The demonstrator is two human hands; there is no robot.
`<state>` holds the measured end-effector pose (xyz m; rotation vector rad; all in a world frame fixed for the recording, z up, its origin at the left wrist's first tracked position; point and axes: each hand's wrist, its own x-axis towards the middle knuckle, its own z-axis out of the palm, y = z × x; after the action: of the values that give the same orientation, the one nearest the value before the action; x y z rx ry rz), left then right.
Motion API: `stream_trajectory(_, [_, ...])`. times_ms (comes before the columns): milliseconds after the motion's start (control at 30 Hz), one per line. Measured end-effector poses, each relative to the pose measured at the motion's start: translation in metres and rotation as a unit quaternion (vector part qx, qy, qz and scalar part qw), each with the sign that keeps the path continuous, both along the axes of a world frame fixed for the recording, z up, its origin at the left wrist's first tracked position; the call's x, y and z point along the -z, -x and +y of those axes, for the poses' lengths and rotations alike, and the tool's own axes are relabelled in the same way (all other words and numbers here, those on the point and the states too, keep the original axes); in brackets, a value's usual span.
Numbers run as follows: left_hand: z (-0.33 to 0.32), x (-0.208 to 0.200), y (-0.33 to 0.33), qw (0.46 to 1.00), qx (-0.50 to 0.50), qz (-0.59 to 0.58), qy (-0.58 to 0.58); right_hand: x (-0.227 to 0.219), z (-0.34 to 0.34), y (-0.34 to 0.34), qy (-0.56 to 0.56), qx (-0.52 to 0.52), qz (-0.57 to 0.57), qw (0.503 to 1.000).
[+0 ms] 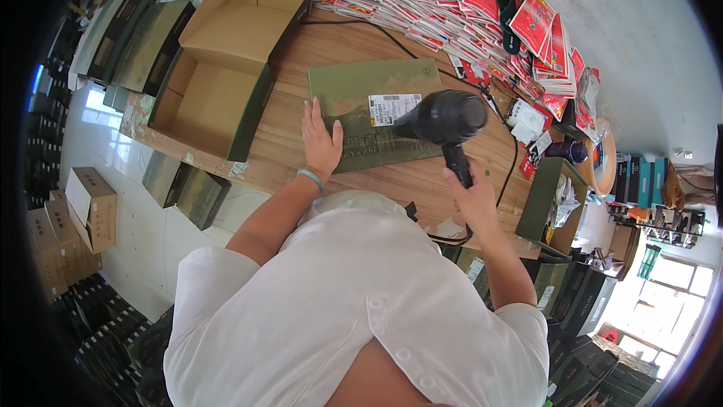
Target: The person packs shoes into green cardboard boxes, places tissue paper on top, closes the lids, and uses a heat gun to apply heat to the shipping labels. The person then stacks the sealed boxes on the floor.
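A flat olive-green box lid [343,83] lies on the wooden table before me. My left hand [322,140] rests on its left part, fingers stretched out. In my right hand [474,195] is the handle of a black hair dryer [452,117], fingers wrapped round it. The dryer's nozzle points left, over the lid beside a white printed label [393,109]. Part of the lid is hidden behind the dryer.
An open green box [207,98] with a brown inside stands at the table's left. Red-and-white packets [422,4] pile along the far edge. A black cord [388,34] crosses the table [290,91]. A smaller open box [553,204] with plastic bags sits at the right. Cartons [92,204] stand on the floor.
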<state>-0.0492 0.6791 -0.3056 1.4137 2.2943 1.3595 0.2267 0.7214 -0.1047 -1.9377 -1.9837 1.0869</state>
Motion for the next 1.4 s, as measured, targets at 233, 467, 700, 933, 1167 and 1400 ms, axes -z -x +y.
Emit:
stream_trajectory(233, [0.002, 0.0, 0.001, 1.0, 0.008, 0.013, 0.0, 0.027, 0.021, -0.012, -0.098, 0.035, 0.019, 0.994])
stream_trajectory(467, [0.001, -0.002, 0.0, 1.0, -0.004, 0.012, 0.004, 0.025, 0.032, 0.028, -0.073, 0.004, 0.019, 0.997])
stream_trajectory(700, [0.001, -0.002, 0.0, 1.0, -0.009, 0.013, 0.003, 0.032, 0.027, 0.038, -0.051, -0.02, 0.055, 0.997])
stream_trajectory(933, [0.002, -0.005, -0.001, 1.0, 0.005, 0.002, -0.011, 0.024, 0.027, -0.003, 0.0, 0.044, 0.144, 0.989])
stream_trajectory(1167, [0.006, -0.004, -0.003, 0.999, -0.01, 0.011, 0.037, 0.063, 0.059, -0.076, -0.025, 0.196, 0.253, 0.947])
stream_trajectory(1400, [0.018, 0.0, 0.01, 0.995, 0.022, 0.022, 0.096, 0.173, 0.11, -0.166, 0.103, 0.354, 0.357, 0.858])
